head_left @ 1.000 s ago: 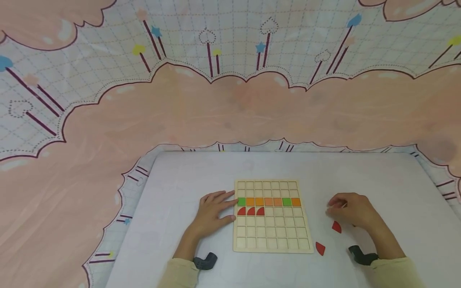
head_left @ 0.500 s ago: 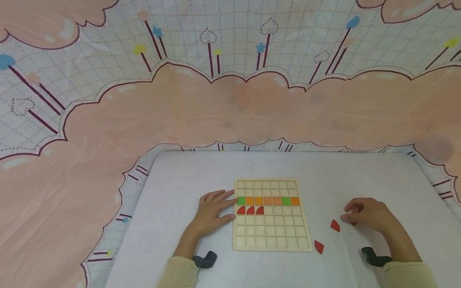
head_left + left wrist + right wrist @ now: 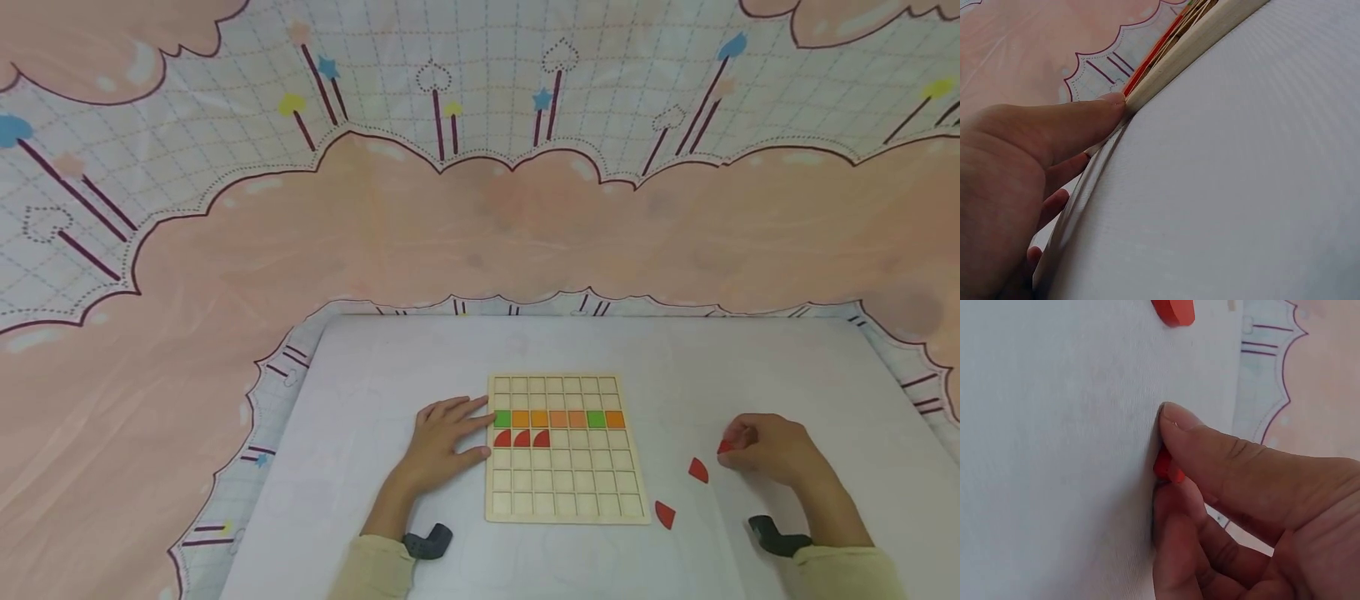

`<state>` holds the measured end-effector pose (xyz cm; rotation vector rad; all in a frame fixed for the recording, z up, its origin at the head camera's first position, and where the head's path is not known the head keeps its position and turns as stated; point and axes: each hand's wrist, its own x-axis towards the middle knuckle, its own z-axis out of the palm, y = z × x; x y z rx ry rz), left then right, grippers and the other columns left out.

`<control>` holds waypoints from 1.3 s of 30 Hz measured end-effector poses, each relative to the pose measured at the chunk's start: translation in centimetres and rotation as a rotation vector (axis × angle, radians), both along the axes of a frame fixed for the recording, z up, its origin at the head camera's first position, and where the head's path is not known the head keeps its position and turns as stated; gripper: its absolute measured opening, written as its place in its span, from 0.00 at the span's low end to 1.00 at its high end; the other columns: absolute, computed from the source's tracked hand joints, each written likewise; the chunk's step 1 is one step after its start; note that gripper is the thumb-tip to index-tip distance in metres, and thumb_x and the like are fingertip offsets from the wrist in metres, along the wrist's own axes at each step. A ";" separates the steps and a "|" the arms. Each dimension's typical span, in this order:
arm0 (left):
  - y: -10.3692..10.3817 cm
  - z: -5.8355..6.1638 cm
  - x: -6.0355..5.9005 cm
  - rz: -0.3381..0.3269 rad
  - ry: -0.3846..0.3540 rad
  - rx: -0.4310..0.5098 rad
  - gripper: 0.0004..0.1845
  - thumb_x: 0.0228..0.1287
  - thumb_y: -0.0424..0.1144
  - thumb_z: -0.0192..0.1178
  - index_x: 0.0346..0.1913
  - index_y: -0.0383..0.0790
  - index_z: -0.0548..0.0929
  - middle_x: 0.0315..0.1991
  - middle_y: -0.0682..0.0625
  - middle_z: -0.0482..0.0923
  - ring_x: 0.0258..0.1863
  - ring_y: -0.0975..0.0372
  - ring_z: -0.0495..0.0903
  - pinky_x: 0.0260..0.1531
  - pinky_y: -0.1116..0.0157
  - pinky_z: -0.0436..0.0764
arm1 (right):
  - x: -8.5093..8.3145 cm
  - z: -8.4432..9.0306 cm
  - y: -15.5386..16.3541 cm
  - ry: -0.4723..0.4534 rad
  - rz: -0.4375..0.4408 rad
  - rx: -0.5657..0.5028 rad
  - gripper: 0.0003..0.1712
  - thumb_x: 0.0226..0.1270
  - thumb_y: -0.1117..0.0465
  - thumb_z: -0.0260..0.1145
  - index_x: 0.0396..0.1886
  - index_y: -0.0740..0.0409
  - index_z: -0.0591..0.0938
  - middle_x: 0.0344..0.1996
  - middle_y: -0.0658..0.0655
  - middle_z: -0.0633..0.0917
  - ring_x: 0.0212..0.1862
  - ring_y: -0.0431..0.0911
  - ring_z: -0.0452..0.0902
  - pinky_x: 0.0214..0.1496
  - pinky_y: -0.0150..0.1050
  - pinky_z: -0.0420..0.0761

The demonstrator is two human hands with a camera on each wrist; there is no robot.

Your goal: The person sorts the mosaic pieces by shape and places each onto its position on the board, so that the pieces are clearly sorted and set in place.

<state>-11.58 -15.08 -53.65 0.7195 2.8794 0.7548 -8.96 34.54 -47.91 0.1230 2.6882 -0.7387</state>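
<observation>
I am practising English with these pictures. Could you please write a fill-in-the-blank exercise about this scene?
1. The right hand pinches a small ___ piece.
2. The left hand rests against the ___ edge of the wooden board.
3. ___ red quarter-circle pieces sit in the board.
4. Two loose red pieces lie on the ___ table.

Missing words: red; left; Three; white

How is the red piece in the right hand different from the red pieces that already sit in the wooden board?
The red piece in the right hand is pinched between thumb and fingers of the right hand on the white table, mostly hidden; the three red pieces in the board lie flat in neighbouring cells of the wooden board, fully visible and untouched. Their shape is a quarter circle; the held one's cannot be told. Both are red.
</observation>
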 end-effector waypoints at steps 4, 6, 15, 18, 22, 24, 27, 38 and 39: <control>-0.1 -0.1 0.0 0.001 0.009 0.001 0.30 0.66 0.59 0.63 0.71 0.63 0.76 0.78 0.62 0.64 0.78 0.56 0.59 0.72 0.41 0.55 | -0.3 -0.3 -0.4 0.008 0.019 0.002 0.15 0.56 0.58 0.78 0.38 0.57 0.84 0.30 0.52 0.81 0.38 0.50 0.73 0.34 0.39 0.73; -0.1 -0.2 0.0 0.003 0.007 -0.004 0.30 0.66 0.60 0.63 0.71 0.64 0.76 0.78 0.62 0.64 0.78 0.57 0.59 0.72 0.42 0.55 | -0.4 -0.3 -0.7 0.014 0.032 0.011 0.14 0.55 0.58 0.79 0.38 0.57 0.84 0.31 0.52 0.81 0.39 0.50 0.74 0.35 0.40 0.73; 0.0 -0.1 -0.1 0.003 0.014 -0.008 0.30 0.66 0.60 0.63 0.71 0.64 0.75 0.78 0.62 0.64 0.78 0.57 0.59 0.72 0.42 0.55 | -0.5 -0.3 -2.2 0.067 0.046 0.000 0.15 0.56 0.57 0.78 0.40 0.58 0.85 0.34 0.53 0.84 0.42 0.52 0.77 0.36 0.41 0.77; 0.0 0.0 0.0 0.002 0.010 -0.006 0.30 0.66 0.59 0.63 0.71 0.63 0.76 0.78 0.61 0.64 0.78 0.56 0.59 0.72 0.42 0.55 | -0.6 -0.5 -2.6 0.079 0.031 -0.010 0.18 0.57 0.54 0.78 0.42 0.59 0.85 0.36 0.55 0.85 0.44 0.54 0.79 0.39 0.46 0.82; 0.0 -0.1 0.0 0.000 0.008 -0.005 0.30 0.66 0.59 0.63 0.71 0.62 0.76 0.78 0.62 0.64 0.78 0.56 0.59 0.73 0.42 0.54 | -0.7 -0.5 -3.1 0.055 0.020 -0.047 0.21 0.60 0.49 0.76 0.45 0.58 0.83 0.37 0.54 0.86 0.44 0.52 0.80 0.40 0.45 0.82; 0.0 -0.1 -0.1 -0.001 0.013 -0.008 0.30 0.66 0.59 0.63 0.71 0.63 0.76 0.78 0.61 0.64 0.78 0.56 0.59 0.73 0.42 0.54 | -0.8 -0.4 -3.4 0.032 0.021 -0.097 0.22 0.62 0.48 0.75 0.47 0.57 0.82 0.37 0.53 0.87 0.42 0.50 0.79 0.39 0.42 0.80; 0.0 0.0 -0.1 0.000 0.016 -0.006 0.30 0.67 0.59 0.63 0.71 0.63 0.76 0.78 0.62 0.64 0.78 0.56 0.59 0.73 0.42 0.55 | -0.9 -0.3 -4.0 0.006 0.022 -0.194 0.23 0.64 0.48 0.74 0.50 0.57 0.80 0.35 0.52 0.87 0.38 0.47 0.79 0.36 0.38 0.78; 0.2 0.2 0.1 0.009 0.010 -0.002 0.30 0.66 0.59 0.64 0.70 0.62 0.76 0.78 0.61 0.65 0.78 0.56 0.59 0.72 0.41 0.55 | -1.4 -0.8 -7.0 -0.017 0.004 -0.426 0.19 0.67 0.52 0.72 0.54 0.54 0.85 0.43 0.56 0.86 0.43 0.48 0.77 0.38 0.36 0.80; 0.2 0.2 0.1 0.009 0.008 -0.002 0.30 0.66 0.59 0.64 0.70 0.62 0.76 0.78 0.61 0.65 0.78 0.56 0.59 0.72 0.41 0.55 | -1.4 -0.7 -7.3 -0.022 0.001 -0.438 0.19 0.68 0.52 0.71 0.54 0.54 0.85 0.45 0.56 0.87 0.46 0.49 0.77 0.41 0.37 0.80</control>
